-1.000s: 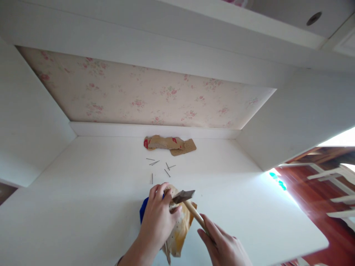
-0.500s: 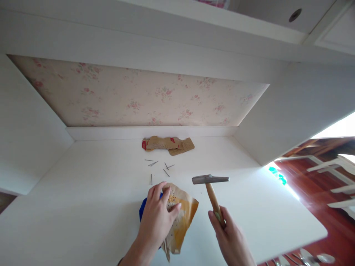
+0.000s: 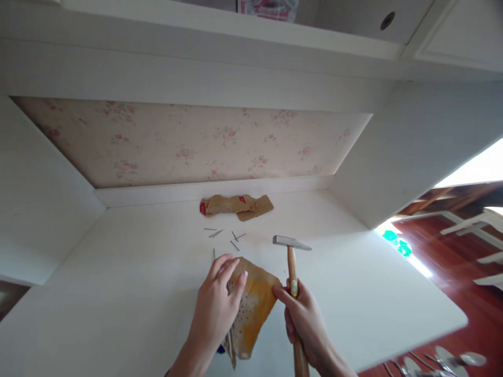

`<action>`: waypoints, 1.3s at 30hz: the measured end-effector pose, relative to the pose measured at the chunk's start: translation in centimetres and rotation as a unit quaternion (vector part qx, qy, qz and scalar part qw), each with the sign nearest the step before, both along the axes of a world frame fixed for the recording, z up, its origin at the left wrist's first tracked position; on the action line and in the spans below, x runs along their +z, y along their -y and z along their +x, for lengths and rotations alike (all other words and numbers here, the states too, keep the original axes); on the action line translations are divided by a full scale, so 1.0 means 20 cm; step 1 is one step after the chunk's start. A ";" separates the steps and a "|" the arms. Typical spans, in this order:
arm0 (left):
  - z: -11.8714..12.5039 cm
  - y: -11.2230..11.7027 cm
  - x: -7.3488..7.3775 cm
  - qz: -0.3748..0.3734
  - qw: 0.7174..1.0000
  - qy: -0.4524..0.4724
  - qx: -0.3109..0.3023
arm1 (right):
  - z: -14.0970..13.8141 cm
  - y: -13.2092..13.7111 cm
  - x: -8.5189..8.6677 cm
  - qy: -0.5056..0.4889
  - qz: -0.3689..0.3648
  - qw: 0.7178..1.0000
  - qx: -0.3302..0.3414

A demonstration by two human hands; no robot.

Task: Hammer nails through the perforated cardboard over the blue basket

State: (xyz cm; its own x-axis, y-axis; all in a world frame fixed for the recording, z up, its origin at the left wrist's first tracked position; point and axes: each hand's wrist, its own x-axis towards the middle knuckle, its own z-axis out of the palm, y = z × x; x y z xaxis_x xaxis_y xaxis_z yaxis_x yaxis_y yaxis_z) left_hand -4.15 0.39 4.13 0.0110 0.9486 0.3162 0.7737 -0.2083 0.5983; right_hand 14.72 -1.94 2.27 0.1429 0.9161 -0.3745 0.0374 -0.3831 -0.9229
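Observation:
My right hand [image 3: 308, 322] is wrapped round the wooden handle of a hammer [image 3: 292, 267], its metal head raised toward the back. The thumb of that hand meets the right corner of a torn piece of cardboard [image 3: 257, 309], brown with orange stains and several small holes. Along the cardboard's left side, my left hand [image 3: 218, 298] grips it with curled fingers, the thumb over its top face. A sliver of something dark blue [image 3: 220, 349] shows beneath, mostly hidden. Several loose nails [image 3: 234, 245] lie on the white tabletop just beyond the hands.
A torn strip of brown cardboard [image 3: 236, 205] lies near the back edge. White side panels [image 3: 393, 152] and a shelf [image 3: 220, 57] enclose the tabletop [image 3: 149, 262]. Floral wallpaper [image 3: 188, 141] covers the back. To the right, the table edge drops to a reddish floor [image 3: 444, 272].
My right hand has moved left to the cardboard's right corner, holding the hammer more upright and higher on its handle. The cardboard has tilted or shifted, covering most of the blue thing.

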 end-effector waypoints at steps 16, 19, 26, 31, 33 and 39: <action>-0.33 0.11 -0.10 -0.146 0.981 0.128 0.025 | -0.08 0.05 0.02 -0.015 -0.030 0.999 0.016; -0.32 0.10 -0.06 -0.160 0.976 0.150 0.010 | -0.07 0.04 0.02 -0.017 -0.028 0.999 0.017; -0.29 0.10 -0.07 -0.180 0.971 0.157 -0.022 | -0.06 0.04 -0.01 -0.038 -0.037 0.998 0.027; -0.26 0.17 -0.09 -0.151 0.983 0.104 -0.005 | -0.05 0.06 0.00 -0.043 -0.034 0.998 0.018; -0.25 0.19 -0.10 -0.141 0.986 0.094 -0.003 | -0.04 0.06 0.01 -0.044 -0.036 0.998 0.020; -0.29 0.19 -0.11 -0.137 0.986 0.094 0.026 | -0.03 0.06 0.02 -0.041 -0.031 0.998 0.029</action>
State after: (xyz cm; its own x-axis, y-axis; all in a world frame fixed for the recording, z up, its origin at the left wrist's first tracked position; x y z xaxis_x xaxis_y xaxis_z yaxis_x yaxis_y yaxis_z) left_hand -9.98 -3.35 2.00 -0.0734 0.9965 0.0406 0.6492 0.0169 0.7605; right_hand 14.06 -3.22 2.57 0.0573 0.8964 -0.4396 -0.0137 -0.4396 -0.8981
